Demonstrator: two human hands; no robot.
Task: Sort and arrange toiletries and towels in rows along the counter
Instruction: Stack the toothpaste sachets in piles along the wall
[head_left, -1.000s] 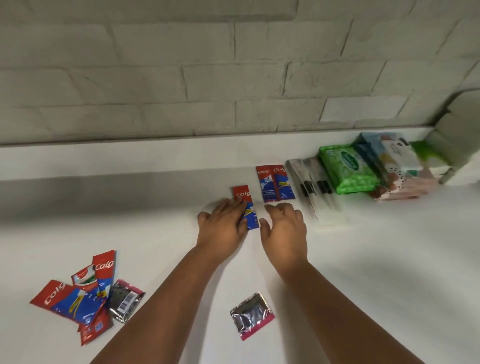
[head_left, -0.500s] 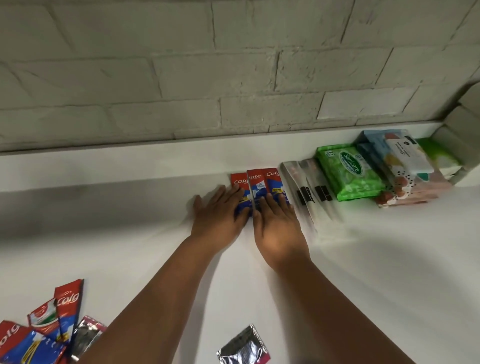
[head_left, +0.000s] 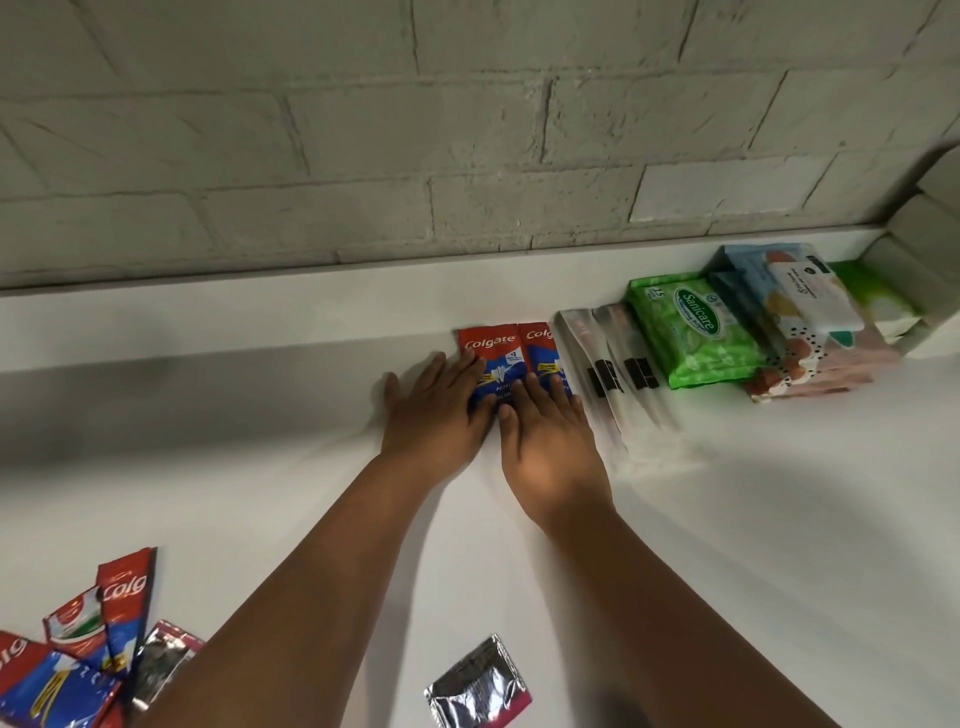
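Red and blue Colgate sachets (head_left: 493, 348) lie side by side against the counter's back ledge. My left hand (head_left: 436, 410) lies flat with straight fingers on the left sachet. My right hand (head_left: 545, 436) presses flat on the neighbouring sachet (head_left: 540, 345), covering its lower half. To their right lie clear sleeved packs (head_left: 608, 358) with black labels, a green Sanicare wipes pack (head_left: 693, 332) and a stack of patterned tissue packs (head_left: 800, 322).
A loose heap of Colgate sachets (head_left: 78, 654) and a silver sachet (head_left: 161, 660) lies at the front left. Another silver and pink sachet (head_left: 478, 686) lies at the front between my forearms. The white counter (head_left: 779, 519) meets a grey brick wall (head_left: 467, 130).
My left hand slid a third sachet back and right until it joined the two at the ledge. Both hands moved forward and now lie flat on the sachets.
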